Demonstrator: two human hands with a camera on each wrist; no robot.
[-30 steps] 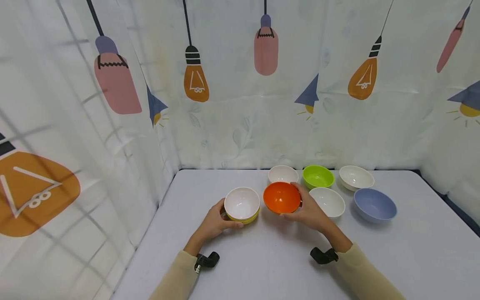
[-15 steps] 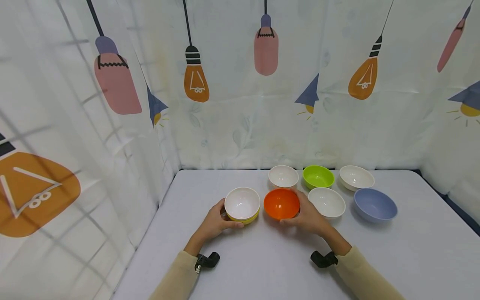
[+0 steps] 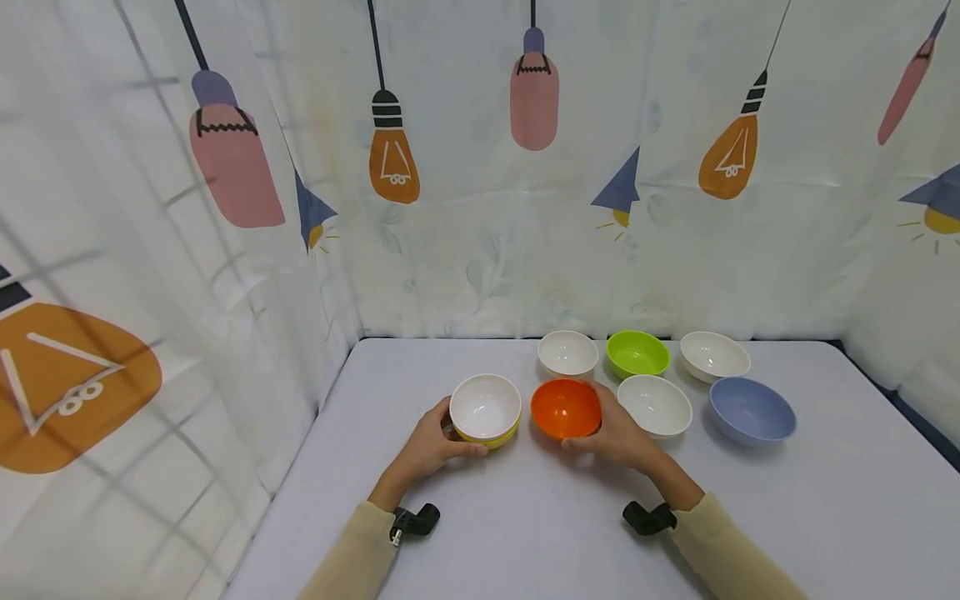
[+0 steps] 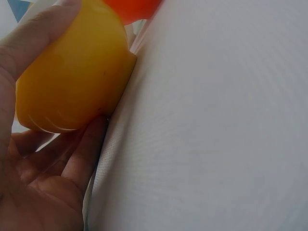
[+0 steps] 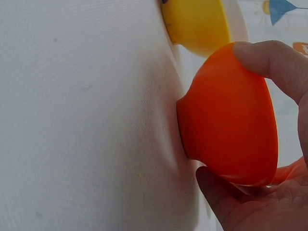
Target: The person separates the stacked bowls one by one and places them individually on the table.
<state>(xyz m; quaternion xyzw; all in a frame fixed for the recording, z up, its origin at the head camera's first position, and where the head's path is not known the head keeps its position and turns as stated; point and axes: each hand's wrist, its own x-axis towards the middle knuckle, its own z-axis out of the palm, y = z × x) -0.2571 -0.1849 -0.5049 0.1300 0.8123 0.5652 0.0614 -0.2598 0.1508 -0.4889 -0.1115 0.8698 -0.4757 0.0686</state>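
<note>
An orange bowl (image 3: 566, 408) stands on the white table, and my right hand (image 3: 615, 429) grips it from the right side. In the right wrist view the thumb lies near the rim of that bowl (image 5: 231, 115) and the fingers curl beneath its far side. To its left a white bowl (image 3: 485, 407) sits nested in a yellow bowl (image 3: 491, 441). My left hand (image 3: 435, 442) holds this pair from the left, thumb in front. The left wrist view shows the thumb and fingers around the yellow bowl (image 4: 72, 72). A narrow gap separates the orange bowl from the nested pair.
Behind and right on the table (image 3: 510, 525) stand a white bowl (image 3: 567, 353), a green bowl (image 3: 637, 354), another white bowl (image 3: 715, 356), a nearer white bowl (image 3: 655, 405) and a blue bowl (image 3: 751, 410). A patterned curtain (image 3: 480, 250) hangs behind the table.
My right hand has lowered the orange bowl and brought it slightly nearer, down onto the table beside the nested pair. The left hand stays in place on the nested bowls.
</note>
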